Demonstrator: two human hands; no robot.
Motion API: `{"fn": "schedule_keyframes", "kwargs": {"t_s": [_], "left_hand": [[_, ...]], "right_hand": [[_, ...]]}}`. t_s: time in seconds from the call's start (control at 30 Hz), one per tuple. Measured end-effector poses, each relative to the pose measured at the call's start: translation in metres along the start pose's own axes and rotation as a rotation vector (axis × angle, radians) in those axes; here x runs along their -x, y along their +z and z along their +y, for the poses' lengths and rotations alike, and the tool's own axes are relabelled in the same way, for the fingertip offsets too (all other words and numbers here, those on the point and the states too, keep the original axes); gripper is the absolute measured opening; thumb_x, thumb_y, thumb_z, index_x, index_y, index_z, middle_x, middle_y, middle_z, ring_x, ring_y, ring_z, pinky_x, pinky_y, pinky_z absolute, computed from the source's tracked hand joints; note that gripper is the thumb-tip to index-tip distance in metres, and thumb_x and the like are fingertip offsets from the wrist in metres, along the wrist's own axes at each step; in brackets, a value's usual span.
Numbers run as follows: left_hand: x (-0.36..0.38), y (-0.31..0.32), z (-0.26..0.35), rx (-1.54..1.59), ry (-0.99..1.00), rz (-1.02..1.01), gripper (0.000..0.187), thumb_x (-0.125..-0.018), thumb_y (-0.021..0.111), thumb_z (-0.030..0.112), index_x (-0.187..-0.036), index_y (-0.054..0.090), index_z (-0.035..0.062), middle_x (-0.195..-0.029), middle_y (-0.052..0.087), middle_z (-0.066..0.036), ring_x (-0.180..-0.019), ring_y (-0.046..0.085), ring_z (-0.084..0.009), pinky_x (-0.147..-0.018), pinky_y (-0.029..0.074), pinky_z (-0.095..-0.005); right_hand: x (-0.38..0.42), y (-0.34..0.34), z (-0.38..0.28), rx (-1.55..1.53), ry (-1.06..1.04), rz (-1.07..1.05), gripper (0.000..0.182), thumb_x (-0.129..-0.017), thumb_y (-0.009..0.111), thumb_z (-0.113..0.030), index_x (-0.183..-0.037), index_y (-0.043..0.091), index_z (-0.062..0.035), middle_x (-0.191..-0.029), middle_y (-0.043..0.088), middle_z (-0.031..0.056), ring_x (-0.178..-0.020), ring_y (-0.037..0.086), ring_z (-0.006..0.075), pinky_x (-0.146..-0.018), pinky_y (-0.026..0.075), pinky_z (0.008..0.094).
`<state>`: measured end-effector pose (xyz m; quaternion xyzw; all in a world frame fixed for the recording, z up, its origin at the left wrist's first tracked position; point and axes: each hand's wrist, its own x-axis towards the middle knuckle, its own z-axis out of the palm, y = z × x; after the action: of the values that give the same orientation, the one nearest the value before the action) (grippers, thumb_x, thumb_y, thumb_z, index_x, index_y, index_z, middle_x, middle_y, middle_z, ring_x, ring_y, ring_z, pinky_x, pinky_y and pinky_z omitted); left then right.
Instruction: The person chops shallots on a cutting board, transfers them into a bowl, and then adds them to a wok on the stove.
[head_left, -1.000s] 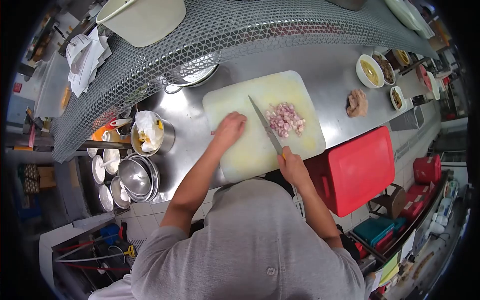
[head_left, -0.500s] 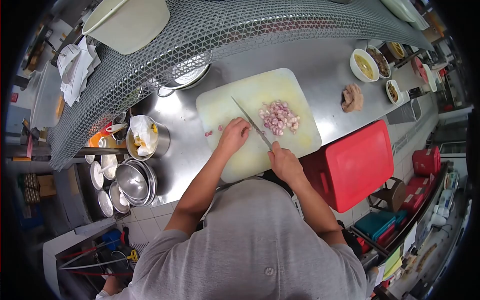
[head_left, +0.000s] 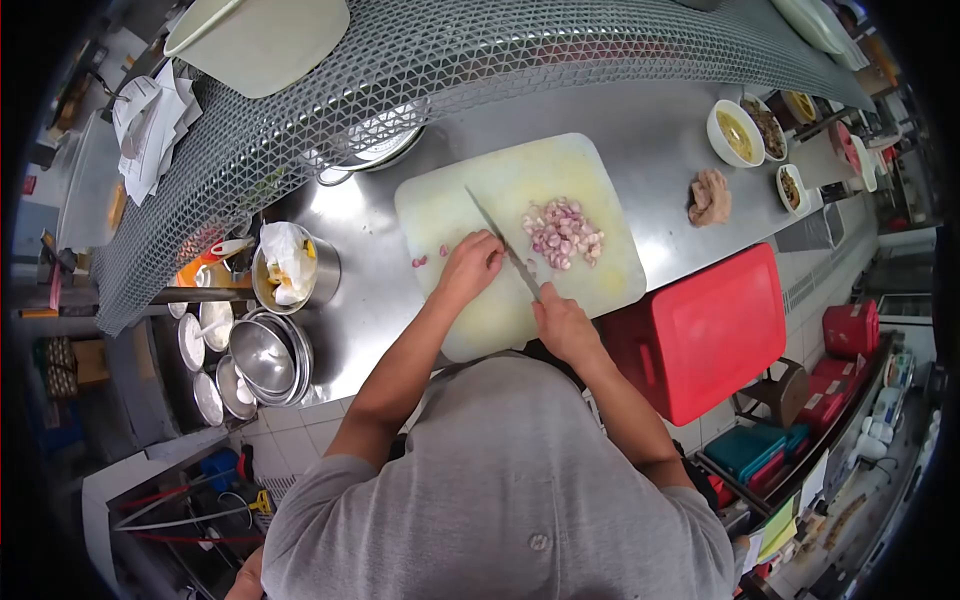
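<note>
A knife (head_left: 489, 216) lies slantwise over the cutting board (head_left: 590, 155), its tip pointing away to the left. My right hand (head_left: 565, 325) is wrapped round its handle at the board's near side. Close against the blade's left side is my left hand (head_left: 474, 265), its fingers curled together; whatever they pinch is hidden. To the right of the blade sits a pile of peeled shallots (head_left: 562, 233). A few small shallot pieces (head_left: 420, 261) lie on the board left of my left hand.
A red lidded bin (head_left: 715, 330) stands right of the board, below a crumpled cloth (head_left: 710, 197) and bowls of food (head_left: 735, 133). On the left are a metal pot (head_left: 325, 275) and stacked metal bowls (head_left: 265, 357). A mesh-covered shelf (head_left: 480, 60) overhangs the counter's back.
The knife handle and my right hand have shifted slightly left, bringing the blade nearer my left fingers. The view has moved a little. The shallot pile looks the same.
</note>
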<state>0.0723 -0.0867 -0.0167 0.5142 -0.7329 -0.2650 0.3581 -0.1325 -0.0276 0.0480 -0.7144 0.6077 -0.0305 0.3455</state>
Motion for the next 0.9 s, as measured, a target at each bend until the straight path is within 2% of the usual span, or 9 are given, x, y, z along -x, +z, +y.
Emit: {"fn": "schedule_keyframes", "kwargs": {"t_s": [0.27,0.37,0.47,0.6,0.77,0.83,0.87,0.9], "left_hand": [[0.001,0.003,-0.004,-0.015,0.002,-0.006,0.007,-0.079,0.064,-0.003,-0.085,0.062,-0.0010,-0.086,0.062,-0.014,-0.083,0.061,-0.0325,-0.070,0.050,-0.0400],[0.001,0.001,-0.002,-0.005,-0.002,0.008,0.006,-0.079,0.064,-0.002,-0.085,0.062,-0.0009,-0.086,0.062,-0.014,-0.083,0.061,-0.0326,-0.070,0.050,-0.0401],[-0.001,0.002,-0.003,-0.029,0.014,0.009,0.006,-0.079,0.064,-0.002,-0.085,0.063,-0.0004,-0.086,0.062,-0.014,-0.082,0.061,-0.0329,-0.070,0.050,-0.0400],[0.001,0.003,0.000,-0.050,0.013,0.022,0.008,-0.079,0.065,-0.002,-0.086,0.064,0.0007,-0.089,0.063,-0.012,-0.086,0.060,-0.0319,-0.075,0.050,-0.0395],[0.002,0.002,0.004,-0.092,0.064,-0.019,0.010,-0.079,0.066,-0.001,-0.088,0.067,0.0019,-0.093,0.063,-0.012,-0.090,0.060,-0.0309,-0.079,0.050,-0.0405],[0.003,-0.014,0.010,-0.110,0.089,0.174,0.009,-0.078,0.065,0.000,-0.086,0.067,0.0033,-0.091,0.061,-0.009,-0.087,0.059,-0.0309,-0.077,0.051,-0.0415],[0.003,-0.024,0.014,-0.107,0.093,0.171,0.009,-0.078,0.065,0.000,-0.086,0.067,0.0033,-0.091,0.061,-0.009,-0.087,0.059,-0.0309,-0.077,0.051,-0.0415],[0.004,-0.036,0.020,-0.194,-0.012,0.254,0.010,-0.078,0.065,-0.001,-0.087,0.067,0.0028,-0.093,0.061,-0.010,-0.088,0.059,-0.0320,-0.079,0.051,-0.0418]], "right_hand": [[-0.001,0.008,0.005,-0.076,-0.049,-0.014,0.024,-0.098,0.048,-0.022,-0.107,0.045,0.0006,-0.086,0.063,0.0355,-0.084,0.061,0.0552,-0.077,0.048,0.0608],[0.004,-0.009,-0.007,-0.026,-0.014,-0.030,0.024,-0.099,0.048,-0.022,-0.106,0.045,0.0001,-0.087,0.064,0.0351,-0.084,0.061,0.0553,-0.078,0.047,0.0610],[0.001,0.007,0.002,-0.077,0.007,-0.042,0.025,-0.098,0.049,-0.024,-0.106,0.045,-0.0008,-0.087,0.063,0.0357,-0.086,0.061,0.0555,-0.077,0.046,0.0616],[-0.004,0.005,0.012,-0.129,-0.031,-0.054,0.024,-0.098,0.050,-0.023,-0.106,0.045,-0.0015,-0.087,0.063,0.0358,-0.087,0.060,0.0553,-0.077,0.046,0.0616],[0.002,-0.012,0.008,-0.095,-0.052,0.083,0.023,-0.098,0.052,-0.021,-0.105,0.044,-0.0007,-0.081,0.063,0.0340,-0.082,0.060,0.0546,-0.074,0.046,0.0614],[0.009,-0.021,-0.001,-0.106,-0.055,0.108,0.023,-0.098,0.052,-0.021,-0.104,0.044,-0.0005,-0.081,0.063,0.0334,-0.081,0.060,0.0542,-0.074,0.046,0.0612],[0.011,-0.022,-0.004,-0.121,-0.054,0.129,0.023,-0.098,0.052,-0.021,-0.104,0.044,-0.0004,-0.080,0.063,0.0328,-0.080,0.060,0.0539,-0.073,0.046,0.0611],[0.011,-0.021,-0.004,-0.123,-0.048,0.133,0.023,-0.098,0.052,-0.021,-0.104,0.044,-0.0004,-0.080,0.063,0.0328,-0.080,0.060,0.0539,-0.073,0.046,0.0611]]}}
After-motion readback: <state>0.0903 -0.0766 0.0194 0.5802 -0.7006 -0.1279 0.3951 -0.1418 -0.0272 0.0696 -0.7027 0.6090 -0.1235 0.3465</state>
